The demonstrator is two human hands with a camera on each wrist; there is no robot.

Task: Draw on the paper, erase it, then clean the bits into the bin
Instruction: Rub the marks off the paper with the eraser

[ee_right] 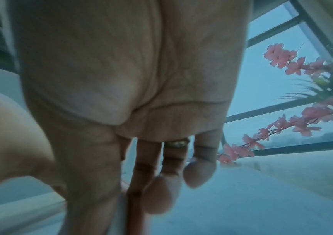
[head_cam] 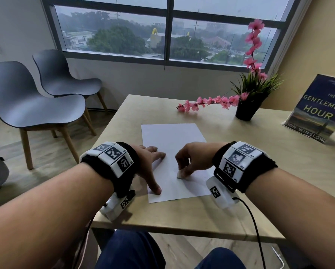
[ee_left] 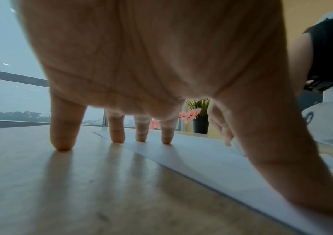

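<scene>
A white sheet of paper (head_cam: 170,140) lies flat on the light wooden table (head_cam: 230,206). My left hand (head_cam: 153,167) is spread on the sheet's left edge, straight fingers (ee_left: 117,133) and thumb pressing down on paper (ee_left: 211,159) and table. My right hand (head_cam: 190,162) pinches a small white eraser (head_cam: 180,174) and holds its tip against the paper near the right edge. In the right wrist view the curled fingers (ee_right: 157,190) hide most of the eraser. No bin or pencil is in view.
A black pot of pink artificial flowers (head_cam: 246,109) stands at the far right of the table, one branch stretching left. A book (head_cam: 318,109) leans at the right edge. Two grey chairs (head_cam: 36,100) stand left of the table. Cables hang off the near edge.
</scene>
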